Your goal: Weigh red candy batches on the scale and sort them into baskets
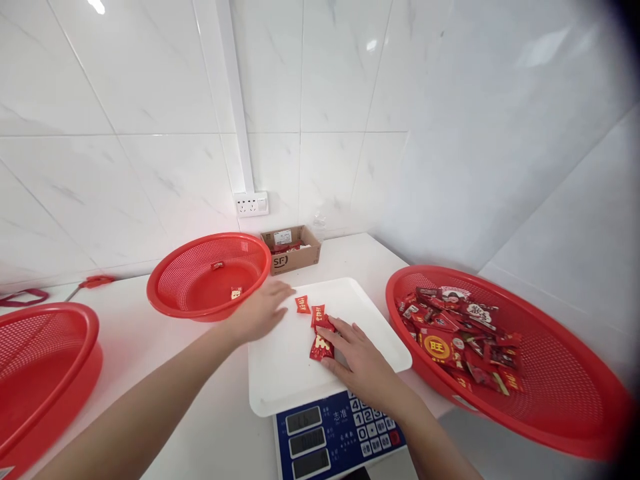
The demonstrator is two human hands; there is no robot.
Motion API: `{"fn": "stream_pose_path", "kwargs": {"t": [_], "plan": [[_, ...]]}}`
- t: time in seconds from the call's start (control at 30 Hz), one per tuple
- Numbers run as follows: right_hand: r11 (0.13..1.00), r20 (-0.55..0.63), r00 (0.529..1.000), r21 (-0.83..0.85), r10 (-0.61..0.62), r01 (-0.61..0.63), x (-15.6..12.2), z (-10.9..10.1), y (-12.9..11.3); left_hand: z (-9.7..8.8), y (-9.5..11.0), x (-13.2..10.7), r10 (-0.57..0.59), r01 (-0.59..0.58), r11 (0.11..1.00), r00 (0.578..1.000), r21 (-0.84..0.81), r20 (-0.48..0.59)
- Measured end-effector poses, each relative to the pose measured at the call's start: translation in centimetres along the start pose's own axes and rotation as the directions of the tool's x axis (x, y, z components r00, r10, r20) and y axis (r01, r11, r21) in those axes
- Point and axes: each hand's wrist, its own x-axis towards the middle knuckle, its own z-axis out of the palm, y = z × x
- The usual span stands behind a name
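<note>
A white scale tray [280,373] sits in front of me with several small red candy packets [317,316] on it. My right hand [363,360] lies flat and open on the tray, fingertips touching a red packet [321,347]. My left hand [263,310] hovers open over the tray's left edge, near the rim of a red mesh basket [165,293] that holds two small packets. Below the tray, the blue scale keypad and displays [340,433] show.
A large red basket [560,393] full of red snack packets stands at the right. Another red basket [45,360] is at the far left. A small cardboard box [293,248] sits against the tiled wall under a socket [251,204]. Red-handled scissors [93,282] lie at the back left.
</note>
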Motion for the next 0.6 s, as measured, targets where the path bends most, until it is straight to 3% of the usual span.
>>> {"fn": "stream_pose_path", "kwargs": {"t": [0.13, 0.3, 0.4, 0.53, 0.6], "plan": [[1.000, 0.010, 1.000, -0.011, 0.004, -0.004, 0.0, 0.0, -0.1, 2.2, 2.9, 1.0, 0.153, -0.150, 0.988, 0.984, -0.033, 0.095], [1.000, 0.017, 1.000, 0.001, 0.007, -0.007, 0.0, -0.1, -0.2, 2.9, 2.7, 1.9, 0.075, -0.077, 0.997, 0.994, 0.026, 0.078], [1.000, 0.023, 1.000, 0.008, 0.007, -0.007, -0.1, -0.2, -0.3, 1.4, 1.0, 1.6, -0.039, 0.037, 0.995, 0.999, 0.093, 0.027], [1.000, 0.035, 0.999, 0.005, 0.022, -0.022, -0.1, -0.2, -0.3, -1.9, -2.4, 1.0, -0.205, 0.214, 0.962, 0.976, 0.168, -0.068], [1.000, 0.034, 0.999, 0.005, 0.025, -0.025, -0.1, -0.2, -0.3, -3.1, -3.4, 0.9, -0.231, 0.244, 0.953, 0.969, 0.180, -0.090]]}}
